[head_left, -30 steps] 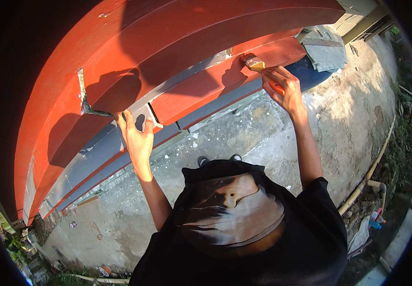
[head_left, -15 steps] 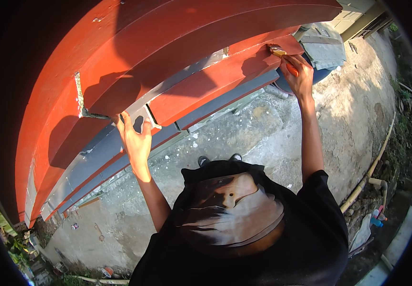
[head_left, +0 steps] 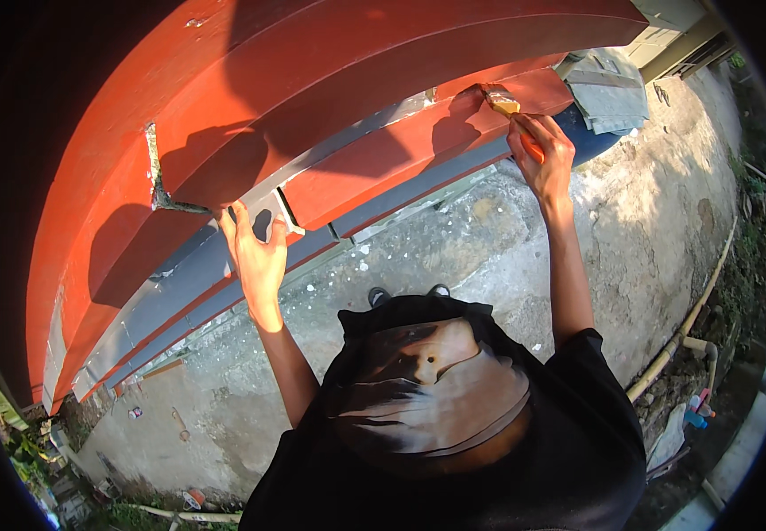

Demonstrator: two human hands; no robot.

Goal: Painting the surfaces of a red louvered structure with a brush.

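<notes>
My right hand [head_left: 546,162] is closed round the orange handle of a paintbrush [head_left: 502,101]. The bristles touch the red-painted face of the lower ledge [head_left: 401,173], close to its right end, and a shadow falls beside them. Over on the left, my left hand [head_left: 257,265] rests against a grey block [head_left: 268,212] in a gap of the ledge, thumb and fingers apart, with no tool in it. Its fingertips reach near the red edge, and what they touch there is partly hidden.
A chipped, unpainted joint [head_left: 156,173] breaks the red beam on the left. Below the ledge run grey strips [head_left: 383,203] and a stained concrete floor [head_left: 436,239]. A dark blue container [head_left: 591,146] under a grey cover stands at right. A pale pipe [head_left: 686,323] borders the floor.
My right hand and the paintbrush have shifted slightly left along the red face. My left hand stays at the same spot on the ledge.
</notes>
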